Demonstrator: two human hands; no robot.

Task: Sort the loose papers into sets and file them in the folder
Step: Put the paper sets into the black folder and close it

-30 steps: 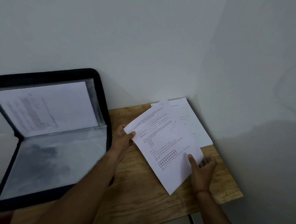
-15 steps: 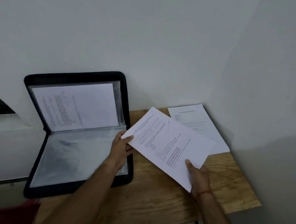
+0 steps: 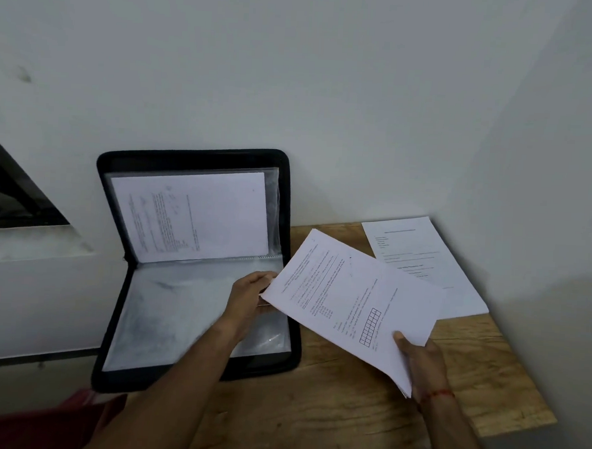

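A black zip folder [image 3: 290,340] lies open on the wooden table, its upper half leaning on the wall. A printed sheet [image 3: 192,215] sits in the upper sleeve; the lower clear sleeve [image 3: 176,317] shows no paper. I hold a thin set of printed papers [image 3: 352,302] in the air just right of the folder. My left hand [image 3: 249,297] pinches the set's left corner above the folder's right edge. My right hand [image 3: 421,361] grips its near corner, thumb on top. Another printed sheet [image 3: 433,266] lies flat at the table's back right corner.
The wooden table [image 3: 329,411] fits into a corner between white walls at the back and right. Its front edge runs close to me. A dark window recess [image 3: 11,192] and a white ledge lie to the left. Red cloth [image 3: 44,424] shows at the bottom left.
The papers have been lifted off the sheet at the back right and carried left toward the folder. My view has swung left, so the folder now sits nearer the middle.
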